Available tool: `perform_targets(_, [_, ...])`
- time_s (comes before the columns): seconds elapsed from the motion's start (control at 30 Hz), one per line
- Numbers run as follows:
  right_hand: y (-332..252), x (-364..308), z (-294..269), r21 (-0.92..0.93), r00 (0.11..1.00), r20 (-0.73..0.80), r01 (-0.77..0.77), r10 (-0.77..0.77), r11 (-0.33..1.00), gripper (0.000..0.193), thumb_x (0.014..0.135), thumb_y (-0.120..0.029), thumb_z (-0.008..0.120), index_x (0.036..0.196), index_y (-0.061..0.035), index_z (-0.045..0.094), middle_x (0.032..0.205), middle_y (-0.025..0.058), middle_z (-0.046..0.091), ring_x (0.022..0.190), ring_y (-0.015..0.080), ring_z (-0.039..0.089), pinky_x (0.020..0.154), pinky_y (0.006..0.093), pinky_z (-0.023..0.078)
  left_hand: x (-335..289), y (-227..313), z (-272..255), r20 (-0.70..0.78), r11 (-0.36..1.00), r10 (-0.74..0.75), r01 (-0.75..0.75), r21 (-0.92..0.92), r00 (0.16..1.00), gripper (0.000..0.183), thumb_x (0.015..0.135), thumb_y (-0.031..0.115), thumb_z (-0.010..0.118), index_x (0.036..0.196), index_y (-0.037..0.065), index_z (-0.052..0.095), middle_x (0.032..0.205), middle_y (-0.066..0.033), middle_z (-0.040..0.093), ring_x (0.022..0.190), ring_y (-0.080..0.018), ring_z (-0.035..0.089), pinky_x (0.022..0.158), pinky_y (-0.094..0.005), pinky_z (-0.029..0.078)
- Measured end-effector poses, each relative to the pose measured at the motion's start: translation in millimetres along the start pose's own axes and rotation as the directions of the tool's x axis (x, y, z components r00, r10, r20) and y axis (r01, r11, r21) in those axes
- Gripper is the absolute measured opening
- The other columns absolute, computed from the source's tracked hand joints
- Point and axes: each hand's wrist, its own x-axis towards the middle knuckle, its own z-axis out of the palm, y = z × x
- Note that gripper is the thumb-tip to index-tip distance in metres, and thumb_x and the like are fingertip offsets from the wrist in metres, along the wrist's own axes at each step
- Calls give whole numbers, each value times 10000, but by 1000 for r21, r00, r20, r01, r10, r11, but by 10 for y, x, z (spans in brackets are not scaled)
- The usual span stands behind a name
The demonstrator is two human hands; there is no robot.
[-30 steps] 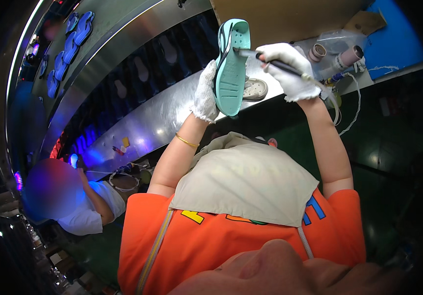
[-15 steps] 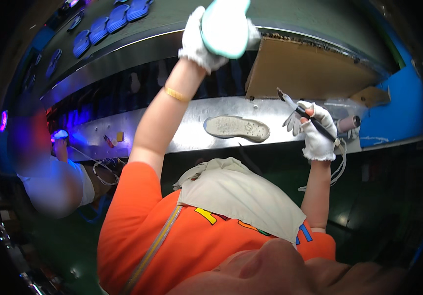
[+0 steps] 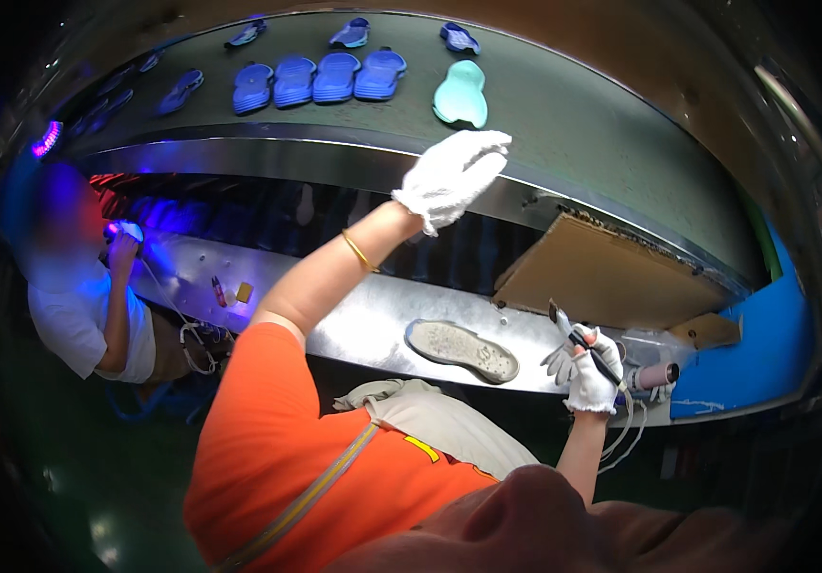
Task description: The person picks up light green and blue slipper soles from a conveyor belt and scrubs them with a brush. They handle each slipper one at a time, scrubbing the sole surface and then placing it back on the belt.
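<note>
My left hand point(image 3: 456, 180), in a white glove, reaches out over the metal edge of the belt. Its fingers are stretched out and nothing shows in it. Just beyond the fingertips lies a mint-green shoe sole point(image 3: 460, 95) on the dark green belt point(image 3: 564, 124). In its white glove my right hand point(image 3: 592, 374) grips a brush point(image 3: 602, 366) with a black handle and a dark tip, from which white tubing trails. On the metal bench point(image 3: 363, 334), between my arms, rests a grey shoe sole point(image 3: 461, 350), with its textured face up.
Stacks of blue soles point(image 3: 337, 78) lie farther left on the belt. A cardboard sheet point(image 3: 602, 272) leans at the belt's edge. By my right hand are a pinkish cylinder point(image 3: 657, 375) and a blue panel point(image 3: 769, 349). At left another person point(image 3: 86, 306) works under blue light.
The mint-green sole has left my left hand and now lies on the belt. My left hand has drawn back from it. My right hand still holds the brush, and the view has shifted.
</note>
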Motion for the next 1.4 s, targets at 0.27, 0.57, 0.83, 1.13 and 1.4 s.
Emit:
perform_targets(0.27, [245, -30, 129, -36, 997, -61, -47, 44, 998, 192, 763, 46, 618, 939, -21, 579, 922, 113, 629, 707, 136, 594, 565, 195, 439, 213, -433, -1632, -2, 366, 36, -12, 931, 999, 604, 756, 493, 586, 1214, 106, 514, 1277, -127, 483, 1207, -300, 411, 1003, -519, 250])
perform_targets(0.57, [374, -37, 588, 28, 973, -171, -151, 153, 988, 213, 773, 38, 612, 966, -31, 554, 957, 112, 608, 771, 191, 614, 712, 297, 525, 272, -578, -2365, -121, 221, -399, 224, 949, 909, 529, 733, 576, 561, 1024, 134, 554, 1146, -90, 527, 1069, -287, 500, 975, -546, 257])
perform_targets(0.83, [566, -66, 775, 31, 976, -118, -181, 183, 983, 212, 769, 42, 614, 961, -25, 555, 977, 124, 611, 803, 199, 616, 739, 306, 524, 219, -709, -3182, -199, 159, -495, 313, 936, 846, 634, 697, 643, 555, 1109, 162, 559, 1162, -119, 545, 1138, -300, 474, 1013, -586, 188])
perform_targets(1.13, [574, -37, 947, -50, 957, -202, -224, 210, 973, 223, 757, 23, 639, 960, -17, 556, 953, 115, 611, 799, 197, 618, 730, 304, 527, 57, -1014, -3601, -70, 117, -190, 93, 989, 979, 346, 787, 367, 606, 1057, 151, 616, 1311, -73, 444, 1317, -306, 245, 1085, -501, 116])
perform_targets(1.4, [620, -43, 961, -50, 946, -222, -254, 237, 966, 234, 759, 25, 647, 970, -14, 554, 950, 114, 609, 800, 193, 617, 737, 300, 527, 54, -1121, -3385, 75, 302, -76, -48, 952, 994, 307, 810, 298, 586, 1014, 69, 561, 1240, -103, 491, 1250, -299, 360, 1065, -439, 230])
